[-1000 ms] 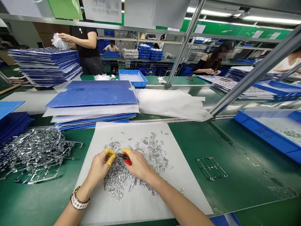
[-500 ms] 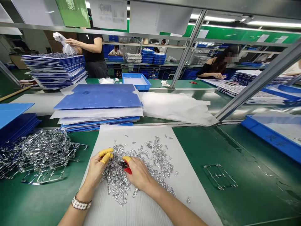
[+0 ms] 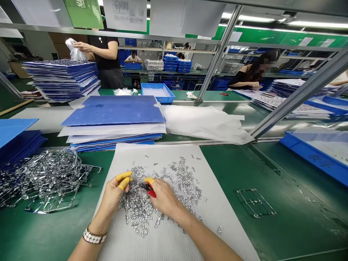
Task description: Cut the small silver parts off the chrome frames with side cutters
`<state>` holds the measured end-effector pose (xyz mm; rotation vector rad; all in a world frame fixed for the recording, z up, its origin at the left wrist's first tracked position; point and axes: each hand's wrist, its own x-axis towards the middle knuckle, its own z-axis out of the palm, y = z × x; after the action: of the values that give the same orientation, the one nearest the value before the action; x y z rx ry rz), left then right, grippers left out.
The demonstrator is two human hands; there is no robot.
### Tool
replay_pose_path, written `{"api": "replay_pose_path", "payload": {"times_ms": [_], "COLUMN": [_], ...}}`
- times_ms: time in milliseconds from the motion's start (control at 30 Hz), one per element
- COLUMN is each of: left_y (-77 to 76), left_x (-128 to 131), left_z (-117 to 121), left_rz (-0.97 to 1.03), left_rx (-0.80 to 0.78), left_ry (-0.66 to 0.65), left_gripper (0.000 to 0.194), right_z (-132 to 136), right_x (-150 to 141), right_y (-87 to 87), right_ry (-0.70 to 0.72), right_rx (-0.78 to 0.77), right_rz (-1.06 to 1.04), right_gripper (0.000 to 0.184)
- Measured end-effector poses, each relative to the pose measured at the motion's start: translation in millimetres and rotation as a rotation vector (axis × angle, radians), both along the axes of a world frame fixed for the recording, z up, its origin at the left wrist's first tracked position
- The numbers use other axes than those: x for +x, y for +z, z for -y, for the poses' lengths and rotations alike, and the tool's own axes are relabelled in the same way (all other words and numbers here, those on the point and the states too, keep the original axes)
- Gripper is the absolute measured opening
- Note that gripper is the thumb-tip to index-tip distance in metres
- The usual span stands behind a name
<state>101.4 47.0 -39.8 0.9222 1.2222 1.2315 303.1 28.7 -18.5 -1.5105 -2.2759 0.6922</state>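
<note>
My left hand (image 3: 112, 192), with yellow covers on its fingertips, is closed in a pinch over the left part of a heap of small shiny silver pieces (image 3: 137, 215). What the pinch holds is too small to make out. My right hand (image 3: 166, 198) grips red-handled cutting pliers (image 3: 152, 194), their dark jaws pointing left toward the left fingertips. A yellow cover sits on the right thumb. Most of the pliers' handles are hidden inside the palm. Under the silver pieces lies a white sheet (image 3: 157, 246).
Tangled shiny frames (image 3: 58, 170) are heaped at left. One separate frame (image 3: 256, 203) lies on the green table at right. Blue boards (image 3: 114, 112) are stacked ahead. A blue tray (image 3: 315, 156) stands at far right. Co-workers are across the benches, beyond slanted metal posts.
Both hands have shifted very slightly to the right in the picture, along with the whole view. The pinch and the grip on the pliers stay the same.
</note>
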Motion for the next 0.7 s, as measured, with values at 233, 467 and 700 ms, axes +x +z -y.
{"api": "replay_pose_path", "payload": {"times_ms": [233, 467, 700], "left_y": [5.5, 7.9, 3.1], "left_x": [7.6, 20.1, 23.4], "left_z": [3.5, 5.4, 6.0], "left_rz": [-0.033, -0.001, 0.009], "left_rx": [-0.023, -0.012, 0.043], "left_ry": [-0.017, -0.053, -0.077], "left_gripper": [0.037, 0.039, 0.035], "right_z": [-7.1, -11.6, -12.1], "right_x": [2.7, -0.2, -1.5], "right_y": [-6.7, -6.2, -4.4], "right_ry": [-0.171, -0.295, -0.303], "right_rx": [-0.008, -0.034, -0.060], "right_rz": [-0.197, -0.445, -0.672], "right_gripper": [0.036, 0.029, 0.031]}}
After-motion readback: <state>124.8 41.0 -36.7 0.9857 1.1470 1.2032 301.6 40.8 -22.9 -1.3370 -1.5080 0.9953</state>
